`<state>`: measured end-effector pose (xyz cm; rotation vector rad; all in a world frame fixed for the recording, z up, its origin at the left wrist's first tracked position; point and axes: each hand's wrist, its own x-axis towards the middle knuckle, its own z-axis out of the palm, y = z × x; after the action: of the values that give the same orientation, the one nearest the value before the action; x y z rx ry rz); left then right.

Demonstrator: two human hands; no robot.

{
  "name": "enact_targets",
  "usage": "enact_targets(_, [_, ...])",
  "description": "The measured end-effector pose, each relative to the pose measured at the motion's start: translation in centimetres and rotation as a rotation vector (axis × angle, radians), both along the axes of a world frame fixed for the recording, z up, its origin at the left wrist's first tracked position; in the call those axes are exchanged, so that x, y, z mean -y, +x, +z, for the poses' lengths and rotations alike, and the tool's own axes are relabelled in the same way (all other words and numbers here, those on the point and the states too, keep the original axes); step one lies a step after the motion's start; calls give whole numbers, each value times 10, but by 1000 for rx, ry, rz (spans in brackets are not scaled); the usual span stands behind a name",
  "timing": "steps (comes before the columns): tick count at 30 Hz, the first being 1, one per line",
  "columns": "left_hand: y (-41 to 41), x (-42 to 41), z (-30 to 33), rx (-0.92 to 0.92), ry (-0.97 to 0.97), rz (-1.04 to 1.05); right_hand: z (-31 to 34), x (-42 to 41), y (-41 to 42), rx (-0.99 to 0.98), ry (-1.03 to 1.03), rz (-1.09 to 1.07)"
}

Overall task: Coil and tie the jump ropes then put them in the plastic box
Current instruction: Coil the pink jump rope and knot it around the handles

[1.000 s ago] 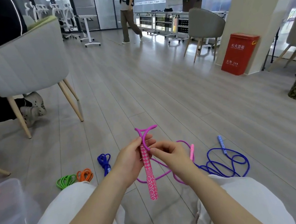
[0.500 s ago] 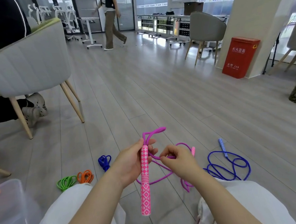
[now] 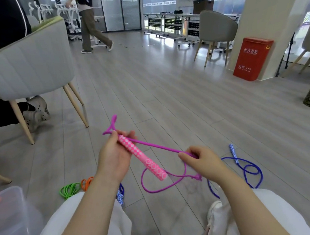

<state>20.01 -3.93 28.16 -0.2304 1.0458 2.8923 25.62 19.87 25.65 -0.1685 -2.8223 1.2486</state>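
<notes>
My left hand [image 3: 114, 157] grips the top of a pink patterned handle [image 3: 143, 157] of the purple jump rope, with a folded loop of cord [image 3: 111, 126] sticking out above the fingers. My right hand [image 3: 203, 162] pinches the purple cord [image 3: 159, 146], which runs taut from the handle top to that hand. More purple cord [image 3: 158, 188] loops on the floor below. A blue rope [image 3: 249, 168] lies loose on the floor at the right. The clear plastic box [image 3: 10, 218] stands at the lower left.
Coiled green [image 3: 69, 190] and orange [image 3: 86, 182] ropes and a blue coiled one [image 3: 120, 194] lie by my left knee. A grey chair [image 3: 28, 65] with a seated person stands at left. Farther off are a red bin [image 3: 251, 58] and a walking person [image 3: 88, 23].
My right hand has pulled the purple cord out to the right and drawn it taut. The pink handle has tilted from upright to slanting down-right. The far person walked left.
</notes>
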Motion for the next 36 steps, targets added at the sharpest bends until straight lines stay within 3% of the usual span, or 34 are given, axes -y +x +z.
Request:
enact_targets(2, [-8, 10, 0, 24, 100, 155, 5, -9, 1, -6, -47, -31])
enact_targets(5, [-12, 24, -5, 122, 57, 410, 13, -22, 5, 8, -109, -57])
enact_targets(9, [-13, 34, -8, 159, -11, 497, 18, -33, 11, 57, -86, -74])
enact_targets(12, [-9, 22, -9, 97, -268, 328, 23, -25, 11, 8, -200, -140])
enact_targets(15, [6, 3, -12, -12, -679, 103, 26, -8, 13, -67, -386, -138])
enact_targets(17, [15, -7, -10, -102, -820, -31, 27, 2, 15, -93, -460, -97])
enact_targets(24, [28, -26, -13, -372, -1000, -275, 21, 24, 14, -99, -458, 68])
enact_targets(36, [34, -36, -24, -507, -1188, -526, 12, 30, 14, -73, -328, 151])
